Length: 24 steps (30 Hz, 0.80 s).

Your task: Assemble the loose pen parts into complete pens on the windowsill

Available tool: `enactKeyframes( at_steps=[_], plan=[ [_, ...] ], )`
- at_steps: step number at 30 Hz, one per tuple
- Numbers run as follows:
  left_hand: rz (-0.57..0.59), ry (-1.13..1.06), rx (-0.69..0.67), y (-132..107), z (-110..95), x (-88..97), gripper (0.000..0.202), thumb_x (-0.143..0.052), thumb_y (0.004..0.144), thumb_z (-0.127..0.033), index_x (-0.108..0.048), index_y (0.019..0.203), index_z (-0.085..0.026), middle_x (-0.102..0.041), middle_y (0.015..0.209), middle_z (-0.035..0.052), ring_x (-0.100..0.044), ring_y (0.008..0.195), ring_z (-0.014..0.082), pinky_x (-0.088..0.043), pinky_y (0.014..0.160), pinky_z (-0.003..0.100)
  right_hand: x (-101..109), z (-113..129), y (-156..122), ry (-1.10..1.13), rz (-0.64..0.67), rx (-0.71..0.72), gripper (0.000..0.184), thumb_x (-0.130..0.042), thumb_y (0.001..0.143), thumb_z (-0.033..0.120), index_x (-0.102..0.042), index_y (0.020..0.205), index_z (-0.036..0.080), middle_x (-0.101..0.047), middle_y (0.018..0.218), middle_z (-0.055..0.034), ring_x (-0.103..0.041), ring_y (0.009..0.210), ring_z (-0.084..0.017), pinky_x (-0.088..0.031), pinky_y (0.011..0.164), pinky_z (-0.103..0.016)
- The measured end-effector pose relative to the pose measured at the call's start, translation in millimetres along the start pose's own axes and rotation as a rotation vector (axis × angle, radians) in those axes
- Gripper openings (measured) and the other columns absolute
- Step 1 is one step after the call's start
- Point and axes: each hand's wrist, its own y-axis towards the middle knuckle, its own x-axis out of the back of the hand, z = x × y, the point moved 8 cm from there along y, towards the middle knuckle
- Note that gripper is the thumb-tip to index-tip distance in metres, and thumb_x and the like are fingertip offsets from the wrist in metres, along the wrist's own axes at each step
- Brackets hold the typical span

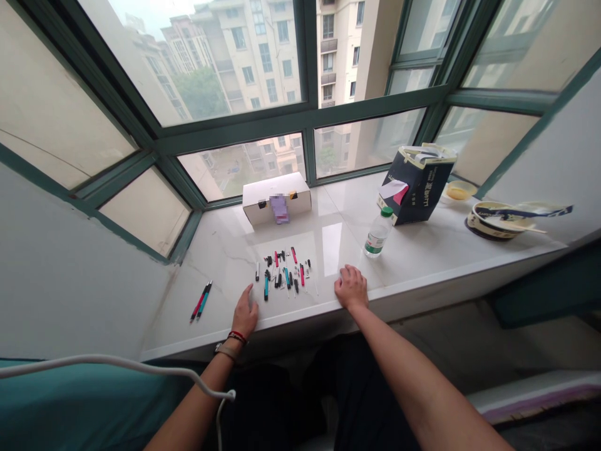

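Observation:
My left hand (245,314) rests on the front edge of the white sill, open and holding nothing, with thumb and index finger apart. Just right of it lie disassembled pen parts: teal barrels (266,288), red barrels (302,274), black grips (295,285), small springs and thin refills. A white-and-black pen piece (257,271) is near its fingertips. Two whole pens, one red (199,305) and one teal (205,302), lie side by side to the left. My right hand (351,287) sits at the sill's edge right of the parts, fingers curled in, nothing visible in it.
A white box (277,188) with a purple item on its front stands against the window. Toward the right are a green-capped bottle (375,237), a dark paper bag (417,188), a small bowl (459,190) and a takeaway bowl (493,227). A white cable (117,360) crosses the lower left.

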Motion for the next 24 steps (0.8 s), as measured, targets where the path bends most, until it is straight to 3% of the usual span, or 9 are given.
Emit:
enactKeyframes(
  at_steps=[4,9,12,17,24],
  plan=[
    [-0.098,0.123,0.017,1.8,24.2,32.0,0.050,-0.043,0.084,-0.021,-0.048,0.133,-0.014,-0.056,0.131,0.0118,-0.051,0.124,0.0232,-0.037,0.111,0.038,-0.4,-0.5,0.1,0.000,0.001,-0.004,0.031,-0.048,0.087,0.023,-0.061,0.114,0.019,-0.053,0.136,-0.0116,-0.040,0.126,-0.027,-0.034,0.099,-0.039],
    [-0.227,0.412,0.152,1.0,69.8,83.2,0.041,-0.045,0.084,-0.024,-0.057,0.122,-0.016,-0.060,0.116,0.0129,-0.055,0.111,0.0281,-0.042,0.102,0.044,2.3,0.4,-0.5,0.006,-0.006,-0.006,0.031,-0.048,0.086,0.023,-0.061,0.114,0.019,-0.054,0.135,-0.0113,-0.041,0.126,-0.027,-0.033,0.099,-0.039],
    [-0.221,0.504,0.255,1.1,100.9,105.2,0.038,-0.047,0.085,-0.028,-0.060,0.119,-0.015,-0.059,0.106,0.0130,-0.057,0.100,0.0277,-0.045,0.094,0.043,2.8,0.9,-0.7,0.005,-0.001,-0.003,0.031,-0.048,0.086,0.022,-0.061,0.114,0.019,-0.053,0.135,-0.0117,-0.040,0.126,-0.027,-0.033,0.099,-0.039],
    [-0.097,0.505,0.292,3.2,130.8,109.7,0.035,-0.048,0.087,-0.036,-0.062,0.111,-0.016,-0.060,0.097,0.0107,-0.058,0.096,0.0256,-0.047,0.091,0.038,1.6,1.1,0.0,0.000,0.003,-0.003,0.031,-0.047,0.086,0.022,-0.061,0.113,0.018,-0.053,0.135,-0.0123,-0.040,0.126,-0.027,-0.033,0.098,-0.039],
    [-0.027,0.496,0.382,7.2,129.6,103.4,0.035,-0.047,0.085,-0.035,-0.064,0.111,-0.017,-0.064,0.101,0.0129,-0.063,0.094,0.0267,-0.048,0.087,0.037,-0.1,0.3,0.2,0.005,0.002,0.004,0.030,-0.048,0.086,0.022,-0.062,0.112,0.017,-0.052,0.135,-0.0140,-0.040,0.126,-0.028,-0.032,0.098,-0.039]
  ],
)
